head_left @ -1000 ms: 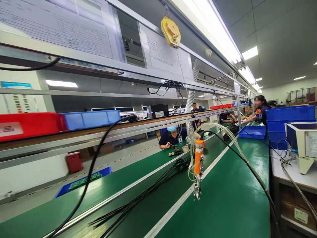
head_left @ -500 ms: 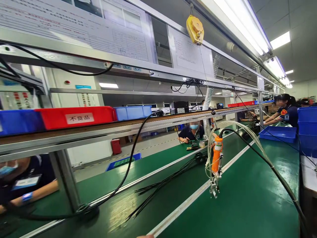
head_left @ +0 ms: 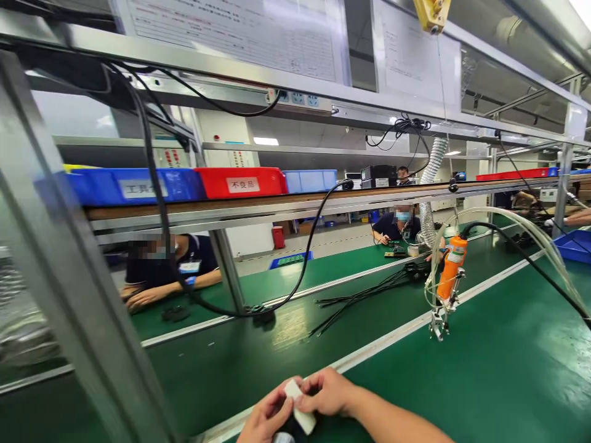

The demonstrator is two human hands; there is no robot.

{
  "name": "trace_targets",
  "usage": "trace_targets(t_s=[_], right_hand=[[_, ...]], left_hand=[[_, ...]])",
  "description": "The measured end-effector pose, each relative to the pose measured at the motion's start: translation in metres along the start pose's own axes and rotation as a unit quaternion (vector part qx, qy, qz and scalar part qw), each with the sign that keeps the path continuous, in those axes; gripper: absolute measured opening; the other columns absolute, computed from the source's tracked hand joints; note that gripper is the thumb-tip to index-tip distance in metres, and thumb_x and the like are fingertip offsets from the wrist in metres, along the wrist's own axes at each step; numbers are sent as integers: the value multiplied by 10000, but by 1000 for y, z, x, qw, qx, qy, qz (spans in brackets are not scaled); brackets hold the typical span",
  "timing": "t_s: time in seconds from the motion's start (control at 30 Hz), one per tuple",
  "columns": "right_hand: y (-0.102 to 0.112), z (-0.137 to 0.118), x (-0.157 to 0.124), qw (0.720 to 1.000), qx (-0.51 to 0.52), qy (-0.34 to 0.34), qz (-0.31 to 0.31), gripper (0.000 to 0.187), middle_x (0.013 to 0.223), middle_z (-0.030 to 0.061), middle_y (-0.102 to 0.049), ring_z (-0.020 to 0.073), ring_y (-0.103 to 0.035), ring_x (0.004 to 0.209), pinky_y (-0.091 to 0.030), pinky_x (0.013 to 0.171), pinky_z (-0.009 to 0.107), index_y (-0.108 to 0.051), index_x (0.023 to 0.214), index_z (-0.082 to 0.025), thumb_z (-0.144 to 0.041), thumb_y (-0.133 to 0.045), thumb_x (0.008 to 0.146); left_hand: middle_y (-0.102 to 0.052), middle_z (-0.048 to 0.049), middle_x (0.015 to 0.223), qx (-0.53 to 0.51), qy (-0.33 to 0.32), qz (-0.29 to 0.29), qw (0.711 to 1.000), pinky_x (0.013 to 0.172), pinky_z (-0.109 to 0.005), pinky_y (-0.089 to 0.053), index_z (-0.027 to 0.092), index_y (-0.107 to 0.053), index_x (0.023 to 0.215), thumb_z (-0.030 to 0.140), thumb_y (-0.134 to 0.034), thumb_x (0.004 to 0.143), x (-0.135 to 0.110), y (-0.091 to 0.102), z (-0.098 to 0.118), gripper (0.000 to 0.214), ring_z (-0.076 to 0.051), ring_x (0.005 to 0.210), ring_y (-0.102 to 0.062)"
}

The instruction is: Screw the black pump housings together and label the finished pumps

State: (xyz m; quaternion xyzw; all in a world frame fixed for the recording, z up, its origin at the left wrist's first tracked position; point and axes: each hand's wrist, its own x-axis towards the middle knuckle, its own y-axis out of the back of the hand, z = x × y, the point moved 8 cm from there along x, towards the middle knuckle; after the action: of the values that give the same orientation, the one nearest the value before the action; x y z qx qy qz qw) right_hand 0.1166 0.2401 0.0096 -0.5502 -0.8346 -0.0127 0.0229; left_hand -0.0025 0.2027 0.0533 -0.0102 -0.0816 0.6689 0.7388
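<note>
My left hand [head_left: 268,413] and my right hand [head_left: 329,392] meet low in the view, over the light rail of the green bench. Between them is a small white oblong block [head_left: 305,419], pinched by the fingers of both hands and tilted. Its exact kind cannot be made out. A dark patch and a greyish rounded edge [head_left: 283,437] show just below my left fingers, cut off by the frame. To the right of my hands, an orange electric screwdriver [head_left: 451,271] hangs over the bench with its metal tip pointing down.
Black cables [head_left: 351,298] lie on the green bench [head_left: 207,375]. A metal post [head_left: 78,246] stands at left. Blue [head_left: 175,187] and red bins [head_left: 240,183] line the shelf. A black cord [head_left: 307,264] droops from it. Two co-workers [head_left: 170,264] sit across the bench.
My view has swung left and down, so the scene has shifted rightward. Both hands and the white block have come into view; earlier only a fingertip showed at the bottom edge.
</note>
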Motion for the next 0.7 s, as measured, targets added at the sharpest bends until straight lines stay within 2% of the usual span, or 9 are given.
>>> trace_targets(t_s=[0.1, 0.2, 0.37, 0.47, 0.57, 0.7], right_hand=[[-9, 5, -5, 997, 39, -36, -57, 351, 648, -58, -530, 69, -438, 546, -406, 582, 211, -616, 744, -151, -419, -819, 847], [-16, 11, -4, 995, 52, -61, -67, 329, 688, -48, -549, 82, -495, 550, -472, 573, 223, -614, 829, -147, -425, -724, 967], [-21, 13, 1, 999, 3, -33, 4, 327, 784, -12, -624, 100, -564, 579, -544, 606, 259, -644, 1002, -136, -461, -624, 1036], [-21, 3, -7, 996, -61, 34, 60, 363, 924, 51, -701, 151, -650, 720, -546, 665, 276, -673, 1106, -134, -482, -603, 1028], [-21, -9, -20, 980, -144, 98, 93, 270, 974, 61, -742, 197, -687, 885, -517, 785, 282, -731, 1062, -159, -403, -628, 1005], [-18, -19, -29, 952, -257, 119, 119, 193, 979, 72, -766, 239, -707, 928, -487, 828, 309, -749, 1034, -186, -316, -612, 995]], left_hand=[[-792, -175, 1128, -62, 24, -16, 998, 1008, -454, -550, 186, -758, 814, 551, -1007, 500, -1, -4, -7, 542, -433, 1185, -687], [-781, -197, 1177, -105, 36, -35, 993, 994, -475, -570, 186, -690, 716, 476, -1024, 494, 3, -4, -13, 495, -442, 1207, -684], [-806, -183, 989, -70, 12, 3, 998, 905, -423, -594, 177, -640, 612, 447, -1023, 499, 11, 13, -11, 482, -410, 1118, -724], [-799, -126, 842, -62, 5, 32, 998, 818, -363, -580, 177, -624, 584, 464, -1021, 506, 13, 21, -12, 496, -317, 892, -752], [-779, -83, 763, -58, -5, 65, 996, 730, -315, -548, 175, -621, 575, 507, -1016, 493, 13, 27, -14, 523, -246, 735, -708], [-749, -69, 700, -52, -16, 87, 995, 728, -311, -535, 180, -606, 551, 533, -1029, 433, 16, 31, -19, 564, -258, 750, -703]])
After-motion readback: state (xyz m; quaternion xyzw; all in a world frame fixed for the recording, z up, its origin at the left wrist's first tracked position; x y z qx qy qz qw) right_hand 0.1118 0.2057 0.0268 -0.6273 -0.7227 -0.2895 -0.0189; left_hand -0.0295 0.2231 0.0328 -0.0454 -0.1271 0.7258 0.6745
